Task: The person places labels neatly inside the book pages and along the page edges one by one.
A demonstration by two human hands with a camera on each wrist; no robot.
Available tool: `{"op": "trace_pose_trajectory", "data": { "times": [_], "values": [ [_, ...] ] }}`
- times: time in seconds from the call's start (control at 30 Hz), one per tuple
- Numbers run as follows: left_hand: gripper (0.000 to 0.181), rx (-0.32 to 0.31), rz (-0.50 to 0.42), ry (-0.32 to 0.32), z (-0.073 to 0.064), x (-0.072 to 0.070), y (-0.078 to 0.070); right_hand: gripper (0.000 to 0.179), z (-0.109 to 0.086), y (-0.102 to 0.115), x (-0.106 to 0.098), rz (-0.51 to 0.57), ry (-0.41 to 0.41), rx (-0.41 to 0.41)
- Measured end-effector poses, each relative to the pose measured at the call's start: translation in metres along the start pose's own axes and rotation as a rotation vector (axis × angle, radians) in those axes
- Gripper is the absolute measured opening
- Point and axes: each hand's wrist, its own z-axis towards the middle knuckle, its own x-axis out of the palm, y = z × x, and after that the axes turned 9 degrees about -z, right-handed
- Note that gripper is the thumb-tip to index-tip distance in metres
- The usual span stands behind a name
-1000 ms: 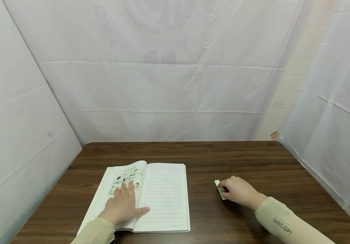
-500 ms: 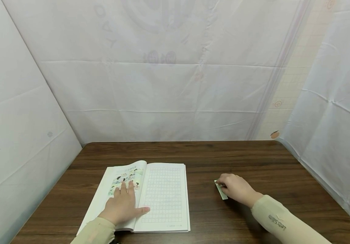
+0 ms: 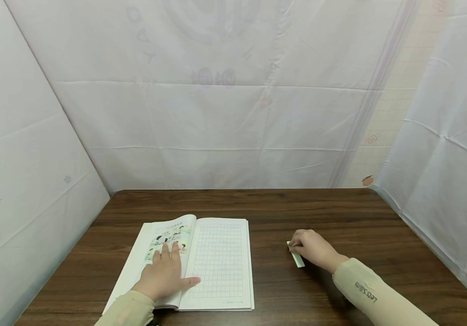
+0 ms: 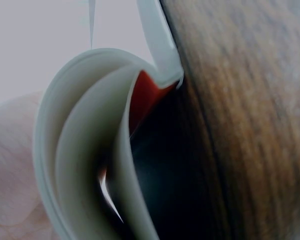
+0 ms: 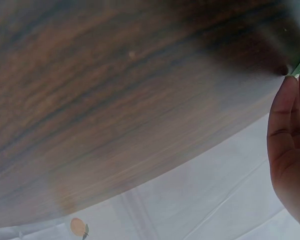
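An open exercise book (image 3: 221, 267) lies on the left part of the table, with a colour picture on its left page and a printed grid on its right. My left hand (image 3: 163, 274) rests spread over the left page and the fold, fingers straight. In the left wrist view the book's pages (image 4: 85, 125) curl up beside the palm (image 4: 12, 165). To the right of the book lies a narrow pale green sticky-note pad (image 3: 297, 260). My right hand (image 3: 314, 248) pinches at its far end, thumb and fingertips together; the right wrist view shows the fingertips (image 5: 289, 82) at a thin light edge.
The dark wood table (image 3: 266, 203) has a straight far edge and rounded back corners. White patterned cloth (image 3: 233, 117) hangs behind it and along both sides. A small dark object (image 3: 153, 322) shows under the left sleeve at the bottom.
My right hand has shifted slightly toward the far end of the sticky-note pad, uncovering more of its near end, and the fingers have drawn together there. The left hand and the book stay put.
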Motion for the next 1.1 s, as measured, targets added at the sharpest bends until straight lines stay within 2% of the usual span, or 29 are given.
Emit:
{"op": "trace_pose_trajectory", "data": {
  "times": [0.1, 0.23, 0.47, 0.63, 0.93, 1.1],
  "values": [
    [0.123, 0.001, -0.002, -0.001, -0.0005, -0.0003, -0.0002, 0.006, 0.0002, 0.0006, 0.0006, -0.01, -0.004, 0.002],
    [0.123, -0.002, -0.007, -0.001, -0.0004, -0.0003, -0.0004, 0.005, 0.0001, 0.0036, 0.0014, 0.028, -0.005, 0.059],
    [0.123, 0.0, -0.002, -0.006, 0.0004, 0.0007, 0.0003, 0.005, 0.0001, 0.0081, 0.0005, 0.186, 0.018, 0.219],
    [0.124, -0.002, -0.004, -0.004, 0.0006, 0.0012, 0.0009, 0.005, 0.0, 0.0086, 0.0003, 0.281, 0.043, 0.303],
    [0.124, 0.001, -0.009, -0.008, 0.0009, 0.0018, 0.0014, 0.007, 0.001, 0.0088, 0.0033, 0.459, 0.017, 0.428],
    [0.124, -0.003, -0.003, -0.001, 0.0013, 0.0018, 0.0015, 0.008, 0.0018, 0.0066, 0.0051, 0.568, 0.028, 0.463]
  ]
}}
